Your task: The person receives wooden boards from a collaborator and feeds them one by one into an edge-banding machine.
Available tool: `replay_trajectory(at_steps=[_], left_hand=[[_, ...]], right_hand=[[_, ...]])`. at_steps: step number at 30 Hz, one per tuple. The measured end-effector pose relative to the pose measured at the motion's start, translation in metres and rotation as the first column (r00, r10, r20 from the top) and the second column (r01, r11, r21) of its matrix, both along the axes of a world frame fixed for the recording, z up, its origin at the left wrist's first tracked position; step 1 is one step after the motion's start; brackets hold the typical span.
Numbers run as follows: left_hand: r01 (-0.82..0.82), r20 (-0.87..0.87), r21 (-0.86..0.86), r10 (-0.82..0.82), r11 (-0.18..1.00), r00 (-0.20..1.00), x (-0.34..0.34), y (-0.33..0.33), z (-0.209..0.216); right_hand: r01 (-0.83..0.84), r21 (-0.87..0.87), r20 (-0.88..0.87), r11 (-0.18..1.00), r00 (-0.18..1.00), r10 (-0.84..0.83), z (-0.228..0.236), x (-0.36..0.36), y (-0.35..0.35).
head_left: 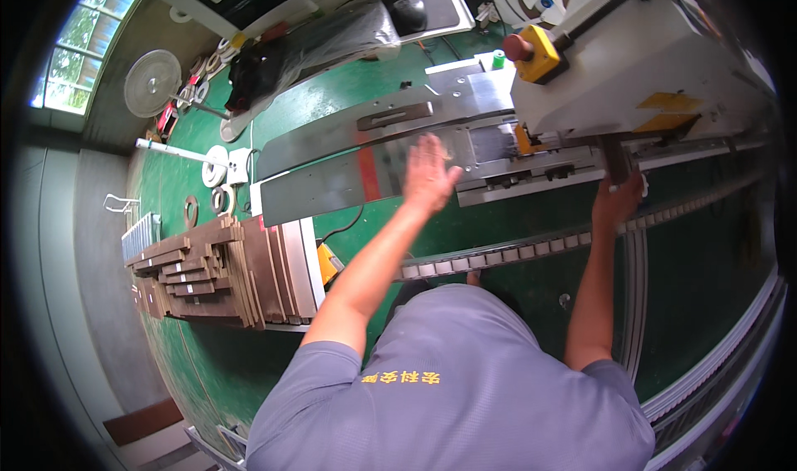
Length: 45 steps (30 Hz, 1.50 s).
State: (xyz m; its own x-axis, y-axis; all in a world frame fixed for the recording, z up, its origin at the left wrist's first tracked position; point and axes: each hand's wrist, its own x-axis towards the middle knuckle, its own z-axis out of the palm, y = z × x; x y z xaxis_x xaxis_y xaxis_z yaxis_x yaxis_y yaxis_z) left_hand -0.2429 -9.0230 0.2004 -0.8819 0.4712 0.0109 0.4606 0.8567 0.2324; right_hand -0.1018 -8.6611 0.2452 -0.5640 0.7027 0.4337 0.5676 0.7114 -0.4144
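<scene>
My left hand (430,174) is stretched out with its fingers apart, over or on the grey metal table (307,198) of a machine, just right of a red stripe (368,172). Nothing is in it. Off to the right, my right hand (617,203) has its fingers closed around the near end of a brown board (615,160). The far part of that board is hidden under the white machine housing (631,72). A slotted metal fence plate (394,116) lies beyond my left hand.
A red stop button on a yellow box (540,54) juts from the housing. A roller track (515,253) runs between me and the machine. Brown boards (207,276) are stacked at the left. Behind them are tape rolls (220,198) and a round fan (153,83).
</scene>
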Motion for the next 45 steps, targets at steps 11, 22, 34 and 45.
replay_trajectory(at_steps=[11, 22, 34, 45], left_hand=[[-0.941, 0.574, 0.333, -0.804, 0.054, 0.156, 0.073, -0.021, 0.096], [-0.254, 0.659, 0.678, 0.723, -0.69, -0.208, 0.111, -0.707, -0.114], [-0.104, 0.88, 0.426, 0.438, -0.899, -0.184, 0.152, -0.787, -0.208], [-0.421, 0.942, 0.232, 0.095, -0.877, 0.322, 0.222, -0.561, -0.155]], right_hand=[[-0.914, -0.214, -0.293, 0.344, 0.396, 0.87, 0.046, -0.01, -0.307], [-0.826, -0.531, 0.124, 0.188, 0.144, 0.982, -0.002, -0.021, -0.474], [-0.639, -0.763, 0.103, -0.1, -0.272, 0.957, 0.006, -0.087, -0.708], [-0.432, -0.896, 0.063, -0.101, -0.35, 0.935, -0.141, -0.092, -0.997]])
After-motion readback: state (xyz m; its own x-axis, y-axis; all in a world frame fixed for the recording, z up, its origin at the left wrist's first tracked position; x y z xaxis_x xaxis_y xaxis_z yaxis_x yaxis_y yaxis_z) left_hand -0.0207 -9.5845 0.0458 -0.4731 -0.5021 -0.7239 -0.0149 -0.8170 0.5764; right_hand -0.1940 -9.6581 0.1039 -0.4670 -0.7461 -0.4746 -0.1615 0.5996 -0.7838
